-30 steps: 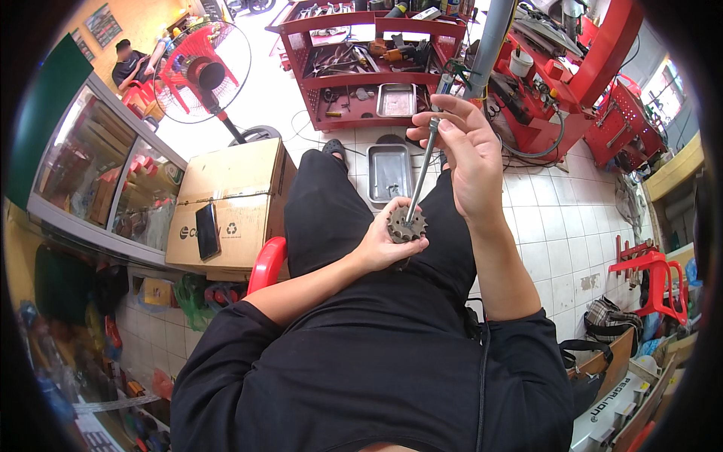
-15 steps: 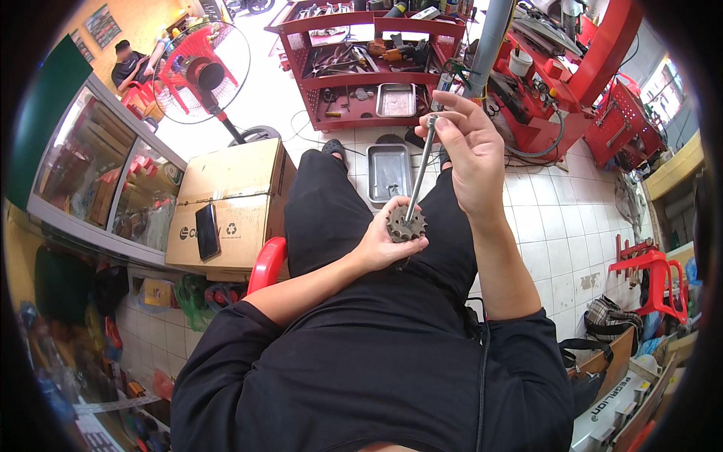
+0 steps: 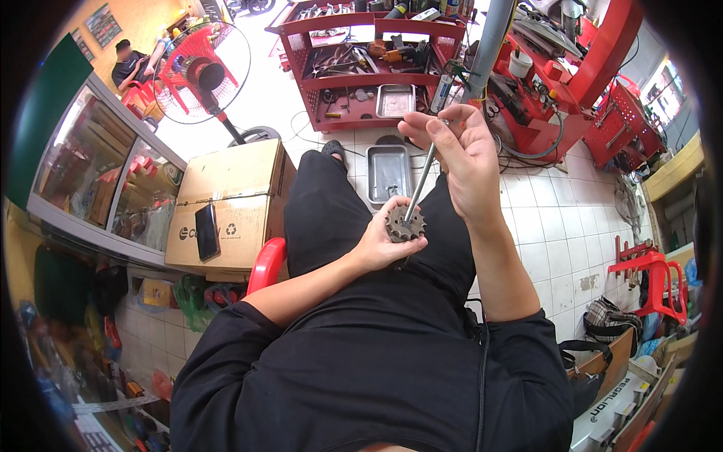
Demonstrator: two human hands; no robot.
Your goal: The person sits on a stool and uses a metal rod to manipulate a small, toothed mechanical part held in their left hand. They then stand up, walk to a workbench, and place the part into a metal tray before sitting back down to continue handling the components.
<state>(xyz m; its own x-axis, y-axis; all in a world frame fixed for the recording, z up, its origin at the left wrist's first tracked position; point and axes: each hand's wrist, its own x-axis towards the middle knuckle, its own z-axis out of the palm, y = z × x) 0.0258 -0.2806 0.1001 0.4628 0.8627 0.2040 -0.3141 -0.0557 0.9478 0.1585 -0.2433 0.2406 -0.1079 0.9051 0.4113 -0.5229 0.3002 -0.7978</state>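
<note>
Over my lap, my left hand (image 3: 382,245) is wrapped round a small dark toothed sprocket (image 3: 405,224), its flat face turned up. A long, slim metal rod tool (image 3: 422,181) stands tilted with its lower end at the sprocket's centre. Higher and to the right, my right hand (image 3: 468,162) has its thumb and fingers loosely bent about the rod's upper end. That end is partly hidden behind the fingers, so its shape does not show fully.
A metal tray (image 3: 388,173) with small parts lies on the tiled floor between my feet. Ahead stands a red tool cart (image 3: 361,79). A cardboard box (image 3: 226,196) with a black phone (image 3: 208,232) on it is at my left, near a fan (image 3: 203,73). A person (image 3: 129,66) sits far left.
My right hand has turned about the top of the rod, its fingers swinging lower and left. The rod's upper end leans a little farther right. My left hand and the sprocket have barely moved.
</note>
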